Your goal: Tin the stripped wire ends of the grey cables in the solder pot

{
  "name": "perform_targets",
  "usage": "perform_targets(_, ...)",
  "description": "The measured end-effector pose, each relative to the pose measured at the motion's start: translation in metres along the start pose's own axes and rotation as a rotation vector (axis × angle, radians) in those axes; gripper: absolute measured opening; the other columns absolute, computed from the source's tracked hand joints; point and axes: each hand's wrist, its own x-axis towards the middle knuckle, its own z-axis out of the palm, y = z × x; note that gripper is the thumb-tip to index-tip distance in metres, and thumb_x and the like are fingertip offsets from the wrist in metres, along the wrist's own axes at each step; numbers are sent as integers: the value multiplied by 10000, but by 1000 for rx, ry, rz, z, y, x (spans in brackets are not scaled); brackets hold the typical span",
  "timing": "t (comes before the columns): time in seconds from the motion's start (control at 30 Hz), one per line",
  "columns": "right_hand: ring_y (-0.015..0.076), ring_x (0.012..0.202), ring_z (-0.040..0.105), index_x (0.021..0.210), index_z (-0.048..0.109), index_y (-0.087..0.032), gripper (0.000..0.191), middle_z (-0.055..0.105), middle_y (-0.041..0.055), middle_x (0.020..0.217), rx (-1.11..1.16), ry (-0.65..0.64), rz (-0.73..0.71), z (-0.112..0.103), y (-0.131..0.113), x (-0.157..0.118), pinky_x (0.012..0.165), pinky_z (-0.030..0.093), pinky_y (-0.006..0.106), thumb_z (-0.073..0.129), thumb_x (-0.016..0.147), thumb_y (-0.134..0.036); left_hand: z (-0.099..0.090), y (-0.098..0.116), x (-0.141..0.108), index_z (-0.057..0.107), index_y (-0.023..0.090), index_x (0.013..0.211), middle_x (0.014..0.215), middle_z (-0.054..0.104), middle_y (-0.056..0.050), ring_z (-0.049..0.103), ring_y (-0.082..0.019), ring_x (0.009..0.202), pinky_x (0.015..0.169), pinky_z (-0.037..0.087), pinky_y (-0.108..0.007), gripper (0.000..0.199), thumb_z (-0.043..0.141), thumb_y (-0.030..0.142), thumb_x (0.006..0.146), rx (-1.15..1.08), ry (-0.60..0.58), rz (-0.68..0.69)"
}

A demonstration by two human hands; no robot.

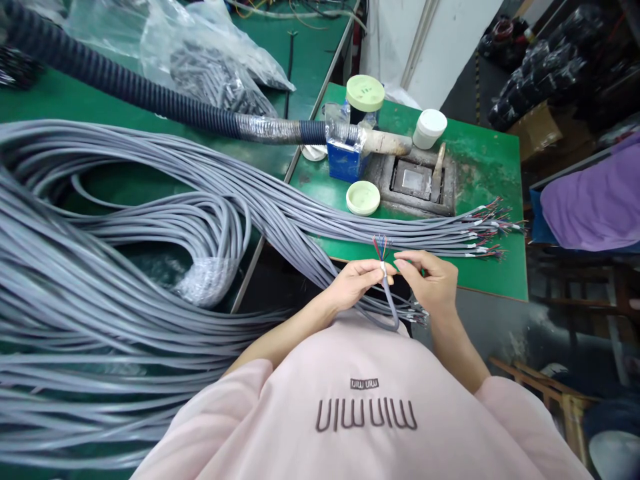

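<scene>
My left hand (361, 280) pinches a grey multi-core cable (390, 301) just below its stripped end, where a white band wraps it. Red, blue and other thin coloured wires (382, 248) fan upward from that end. The cable bends down in a loop against the pink shirt. Close to the right of the wires is my right hand (431, 279), its thumb and forefinger tips drawn together. Whatever they may hold is too small to make out. Past both hands, a bundle of similar grey cables (400, 230) lies on the green table (500, 163), their stripped ends at the right.
A solder pot (417, 180) with a wooden-looking stick (439, 167) is set in the table. Around it are a ribbed hose (200, 113), a blue box (344, 162), a white jar (430, 128) and an open pale-green tub (363, 198). Coiled grey cables (75, 267) cover the left.
</scene>
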Motion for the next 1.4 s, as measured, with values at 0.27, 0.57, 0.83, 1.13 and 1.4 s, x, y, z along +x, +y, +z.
perform_targets(0.27,75,483,500,841,757,-210,93,618,-48,561,-55,-10,-25,4,-5,4,512,404,202,671,825,-241,-4,-4,-1,773,158,937,835,725,-57,623,-130,747,796,473,-269,328,760,439,767,179,-6,65)
perform_targets(0.57,76,458,442,842,738,-193,137,529,-67,492,44,-29,144,-2,-5,11,510,387,215,671,821,-311,5,1,-1,778,167,910,854,730,-59,651,-135,765,788,503,-263,289,787,400,740,259,0,87)
perform_targets(0.83,77,444,455,781,692,-189,149,559,-61,496,151,-100,196,-1,-8,15,494,386,215,665,817,-331,5,-3,-2,786,194,944,918,725,-75,653,-169,862,851,498,-300,251,752,383,781,394,-32,205)
perform_targets(1.13,81,469,416,661,623,-195,154,514,-55,522,220,-1,187,3,-7,15,479,348,230,644,796,-267,9,-1,-4,779,187,961,893,714,-74,638,-164,837,827,488,-292,252,713,383,817,500,-57,282)
perform_targets(1.4,96,433,400,752,621,-218,128,465,-61,506,263,211,76,-15,10,31,449,355,249,618,843,-308,4,-3,-2,777,170,929,833,736,-60,648,-129,756,780,484,-257,302,774,418,756,179,24,46)
